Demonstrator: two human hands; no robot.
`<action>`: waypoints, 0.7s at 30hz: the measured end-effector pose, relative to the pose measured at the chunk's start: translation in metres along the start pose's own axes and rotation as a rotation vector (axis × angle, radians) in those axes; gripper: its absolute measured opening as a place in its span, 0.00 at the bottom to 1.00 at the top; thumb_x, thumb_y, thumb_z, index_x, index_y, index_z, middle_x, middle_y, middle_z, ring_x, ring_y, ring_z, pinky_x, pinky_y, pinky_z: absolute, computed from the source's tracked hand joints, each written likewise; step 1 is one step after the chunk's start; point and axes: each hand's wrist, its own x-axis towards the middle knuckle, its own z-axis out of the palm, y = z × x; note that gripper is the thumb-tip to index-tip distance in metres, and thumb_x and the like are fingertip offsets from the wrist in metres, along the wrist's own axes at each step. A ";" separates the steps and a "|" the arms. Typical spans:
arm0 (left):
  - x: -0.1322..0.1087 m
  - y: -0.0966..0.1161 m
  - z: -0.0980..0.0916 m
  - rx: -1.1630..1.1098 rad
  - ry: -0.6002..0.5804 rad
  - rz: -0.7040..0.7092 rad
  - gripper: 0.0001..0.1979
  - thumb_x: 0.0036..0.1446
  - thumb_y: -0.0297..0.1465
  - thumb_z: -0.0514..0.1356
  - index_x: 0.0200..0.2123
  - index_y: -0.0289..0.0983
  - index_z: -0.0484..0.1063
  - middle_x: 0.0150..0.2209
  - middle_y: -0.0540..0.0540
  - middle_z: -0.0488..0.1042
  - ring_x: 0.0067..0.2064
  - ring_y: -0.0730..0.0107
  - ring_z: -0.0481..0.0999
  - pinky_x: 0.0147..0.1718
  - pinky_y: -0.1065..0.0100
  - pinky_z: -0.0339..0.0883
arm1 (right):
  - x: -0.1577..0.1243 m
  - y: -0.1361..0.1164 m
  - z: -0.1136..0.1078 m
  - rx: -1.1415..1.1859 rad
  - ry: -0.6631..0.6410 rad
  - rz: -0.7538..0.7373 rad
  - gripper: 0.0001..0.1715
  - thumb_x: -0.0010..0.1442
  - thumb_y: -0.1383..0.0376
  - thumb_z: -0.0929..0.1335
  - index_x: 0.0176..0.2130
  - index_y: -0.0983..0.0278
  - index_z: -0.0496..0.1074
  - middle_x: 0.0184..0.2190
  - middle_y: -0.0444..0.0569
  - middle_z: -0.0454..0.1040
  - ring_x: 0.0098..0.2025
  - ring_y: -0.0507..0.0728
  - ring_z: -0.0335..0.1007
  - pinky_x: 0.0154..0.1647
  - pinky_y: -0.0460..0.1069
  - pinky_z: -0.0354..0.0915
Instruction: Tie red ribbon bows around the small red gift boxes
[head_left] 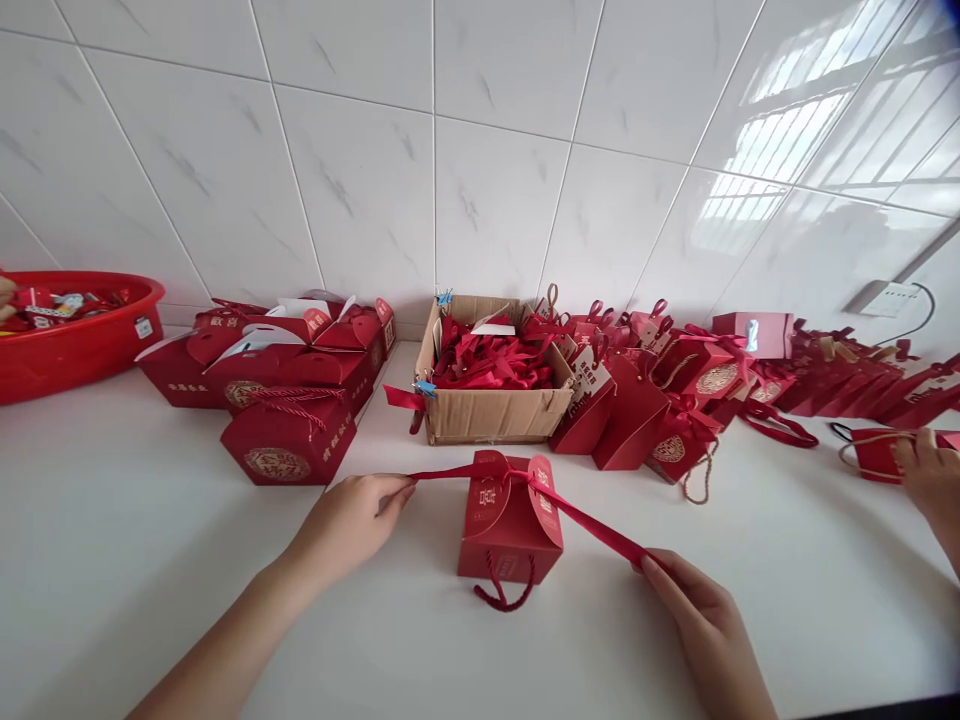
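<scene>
A small red box (510,530) stands upright on the white table, its top flaps folded together and a twisted cord handle hanging at its front. Red ribbon (592,522) crosses at the top of the box and stretches out to both sides. My left hand (360,515) pinches the left end of the ribbon. On the other side, my right hand (694,605) grips the right end between thumb and fingers. Neither hand touches the box itself.
Behind the box is a cardboard box (499,418) of red ribbons. Larger red boxes (289,440) stand at the left, beside a red basin (75,345). Many red gift boxes (630,410) line the right. Another person's hand (930,475) touches a box at the right edge.
</scene>
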 end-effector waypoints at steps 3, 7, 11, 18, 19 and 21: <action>-0.001 0.003 -0.001 0.034 -0.070 -0.021 0.18 0.58 0.38 0.49 0.31 0.42 0.79 0.28 0.47 0.79 0.30 0.62 0.76 0.27 0.70 0.62 | 0.000 0.004 -0.002 0.020 0.056 0.048 0.24 0.47 0.45 0.70 0.33 0.63 0.75 0.33 0.47 0.74 0.35 0.57 0.68 0.29 0.42 0.65; -0.002 0.003 -0.002 0.055 -0.065 -0.070 0.16 0.56 0.36 0.49 0.28 0.41 0.77 0.27 0.47 0.78 0.29 0.63 0.75 0.26 0.70 0.60 | 0.000 0.008 -0.003 0.030 0.148 0.107 0.27 0.46 0.44 0.70 0.33 0.64 0.76 0.34 0.49 0.76 0.35 0.57 0.69 0.28 0.42 0.66; -0.003 0.004 -0.003 0.079 -0.053 -0.118 0.14 0.54 0.34 0.49 0.28 0.40 0.74 0.26 0.48 0.76 0.26 0.66 0.72 0.24 0.70 0.57 | 0.000 0.014 -0.003 0.067 0.237 0.133 0.27 0.46 0.45 0.72 0.35 0.64 0.76 0.37 0.50 0.76 0.37 0.56 0.70 0.31 0.42 0.68; -0.003 0.003 -0.004 0.155 -0.096 -0.189 0.11 0.52 0.32 0.48 0.21 0.39 0.65 0.18 0.51 0.63 0.20 0.71 0.60 0.20 0.70 0.50 | 0.002 0.018 -0.004 0.512 0.364 0.218 0.26 0.34 0.57 0.79 0.34 0.66 0.77 0.32 0.49 0.78 0.36 0.56 0.74 0.33 0.43 0.72; -0.003 0.003 -0.004 0.170 -0.103 -0.202 0.11 0.52 0.32 0.49 0.21 0.39 0.65 0.18 0.51 0.64 0.20 0.70 0.61 0.20 0.70 0.50 | 0.003 0.018 -0.005 0.592 0.380 0.214 0.24 0.34 0.59 0.79 0.32 0.66 0.77 0.31 0.49 0.78 0.35 0.55 0.74 0.34 0.43 0.73; -0.002 0.004 -0.004 0.195 -0.122 -0.233 0.11 0.51 0.32 0.49 0.21 0.39 0.66 0.18 0.51 0.65 0.21 0.69 0.62 0.20 0.70 0.50 | 0.005 0.020 -0.009 0.727 0.376 0.189 0.20 0.34 0.63 0.79 0.30 0.66 0.77 0.29 0.48 0.78 0.32 0.54 0.75 0.34 0.45 0.74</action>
